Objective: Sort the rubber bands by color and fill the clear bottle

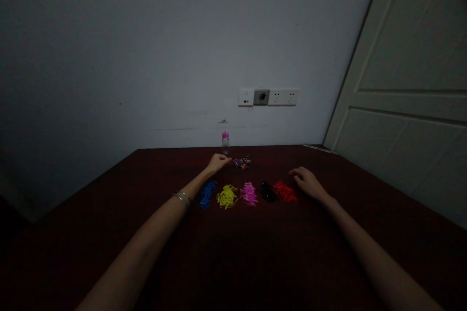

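Observation:
Small coloured pieces lie in a row of piles on the dark table: blue (207,194), yellow (226,197), pink (248,194), black (268,191) and red (285,191). Behind them is a mixed-colour pile (242,162). My left hand (219,162) is just left of the mixed pile, its fingers pinched together; anything between them is too small to make out. Close behind that hand stands a clear bottle with a pink top (225,143). My right hand (305,181) rests just right of the red pile, fingers loosely curled and slightly apart, holding nothing visible.
The dark red-brown table (233,248) meets a pale wall (182,58) at its back edge. Switches and sockets (269,97) are mounted on the wall above the table. A panelled door (408,92) borders the right side.

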A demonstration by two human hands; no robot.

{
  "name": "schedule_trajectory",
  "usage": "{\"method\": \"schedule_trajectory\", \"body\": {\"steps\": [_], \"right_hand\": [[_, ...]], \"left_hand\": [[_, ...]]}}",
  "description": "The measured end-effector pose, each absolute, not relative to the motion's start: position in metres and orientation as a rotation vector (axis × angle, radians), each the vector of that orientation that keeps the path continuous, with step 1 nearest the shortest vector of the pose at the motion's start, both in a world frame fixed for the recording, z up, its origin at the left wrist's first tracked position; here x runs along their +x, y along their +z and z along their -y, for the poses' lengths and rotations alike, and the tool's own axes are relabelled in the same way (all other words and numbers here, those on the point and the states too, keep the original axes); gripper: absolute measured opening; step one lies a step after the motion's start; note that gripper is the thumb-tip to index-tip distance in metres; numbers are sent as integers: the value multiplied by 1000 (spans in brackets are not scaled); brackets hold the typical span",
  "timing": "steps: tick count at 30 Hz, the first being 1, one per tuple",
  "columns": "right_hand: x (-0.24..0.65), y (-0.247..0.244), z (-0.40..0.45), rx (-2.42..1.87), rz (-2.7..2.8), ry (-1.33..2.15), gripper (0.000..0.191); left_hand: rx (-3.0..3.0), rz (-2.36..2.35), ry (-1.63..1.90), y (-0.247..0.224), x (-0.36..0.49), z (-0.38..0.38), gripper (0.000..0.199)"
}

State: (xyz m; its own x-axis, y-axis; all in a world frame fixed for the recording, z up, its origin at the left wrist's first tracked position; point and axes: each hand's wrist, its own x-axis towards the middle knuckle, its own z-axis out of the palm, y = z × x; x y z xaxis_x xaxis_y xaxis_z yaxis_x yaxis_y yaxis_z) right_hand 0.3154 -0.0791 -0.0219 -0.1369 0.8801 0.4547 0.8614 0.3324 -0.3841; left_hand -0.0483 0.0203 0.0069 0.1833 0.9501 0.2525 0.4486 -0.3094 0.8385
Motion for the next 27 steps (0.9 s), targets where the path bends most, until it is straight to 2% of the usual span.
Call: {"method": "schedule_trajectory", "body": {"steps": [11, 21, 27], "right_hand": [[288, -10, 76, -1418, 2025, 40, 27], [246, 10, 42, -1282, 2143, 118, 23], [206, 12, 17, -1428, 2276, 244, 16]], "left_hand": [[1542, -1659, 1309, -7, -139, -34, 30], [1541, -1612, 1343, -21, -148, -31, 38], [1530, -1638, 1349, -22, -149, -26, 39]]}}
